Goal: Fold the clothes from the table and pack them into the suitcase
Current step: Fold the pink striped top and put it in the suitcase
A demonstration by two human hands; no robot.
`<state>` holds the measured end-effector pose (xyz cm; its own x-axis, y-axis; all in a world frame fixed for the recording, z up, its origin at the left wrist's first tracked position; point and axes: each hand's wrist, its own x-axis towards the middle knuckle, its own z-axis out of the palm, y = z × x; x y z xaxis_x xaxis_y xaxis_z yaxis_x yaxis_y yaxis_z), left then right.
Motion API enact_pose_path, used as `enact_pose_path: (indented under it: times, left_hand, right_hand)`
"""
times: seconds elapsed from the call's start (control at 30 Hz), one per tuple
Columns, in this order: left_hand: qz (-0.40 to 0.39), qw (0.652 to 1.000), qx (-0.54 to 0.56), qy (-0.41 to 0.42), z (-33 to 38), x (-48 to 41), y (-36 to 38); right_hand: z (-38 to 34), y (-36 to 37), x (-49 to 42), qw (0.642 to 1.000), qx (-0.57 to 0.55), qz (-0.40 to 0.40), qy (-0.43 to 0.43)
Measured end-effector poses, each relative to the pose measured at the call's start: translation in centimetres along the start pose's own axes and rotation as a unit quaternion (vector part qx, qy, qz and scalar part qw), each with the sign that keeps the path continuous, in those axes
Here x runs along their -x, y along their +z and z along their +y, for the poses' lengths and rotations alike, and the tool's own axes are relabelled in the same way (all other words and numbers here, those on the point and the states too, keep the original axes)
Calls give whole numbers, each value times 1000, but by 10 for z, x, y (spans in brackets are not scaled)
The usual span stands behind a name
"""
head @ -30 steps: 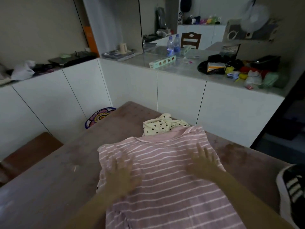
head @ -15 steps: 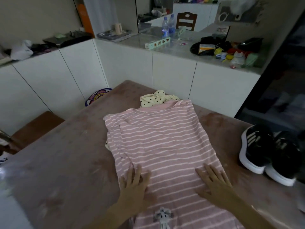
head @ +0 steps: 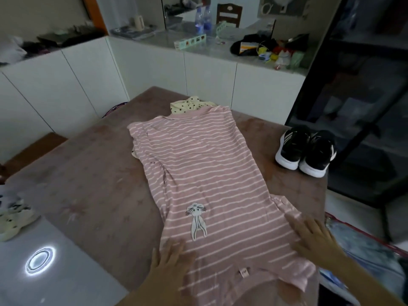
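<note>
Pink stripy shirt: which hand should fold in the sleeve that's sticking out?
Probably the right hand: it lies flat on that sleeve at the right edge of the shirt. The left hand rests across the shirt, farther away.

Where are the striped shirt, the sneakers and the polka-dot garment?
striped shirt (head: 198, 168): head view, mid fabric.
sneakers (head: 293, 146): head view, one shoe's black upper.
polka-dot garment (head: 189, 106): head view, exposed dotted edge.

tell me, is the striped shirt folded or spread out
Spread out: the striped shirt lies flat and full length on the table.
</note>
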<state>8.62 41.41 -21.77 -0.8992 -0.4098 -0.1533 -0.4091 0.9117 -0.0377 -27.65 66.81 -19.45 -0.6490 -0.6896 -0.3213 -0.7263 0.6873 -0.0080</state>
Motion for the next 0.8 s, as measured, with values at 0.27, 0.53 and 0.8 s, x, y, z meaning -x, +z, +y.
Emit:
enact_pose_path:
  times: [0.27, 0.53, 0.8]
  left_hand:
    - [11, 999, 12, 50, 17, 55, -4]
    - [-108, 987, 17, 121, -6, 69, -3]
    - [17, 985, 152, 76, -9, 86, -20]
  right_hand:
    - [16, -4, 29, 993, 2, -114, -20]
    - [43, 1, 17, 992, -9, 61, -112]
    - [46, -9, 29, 988, 46, 36, -140]
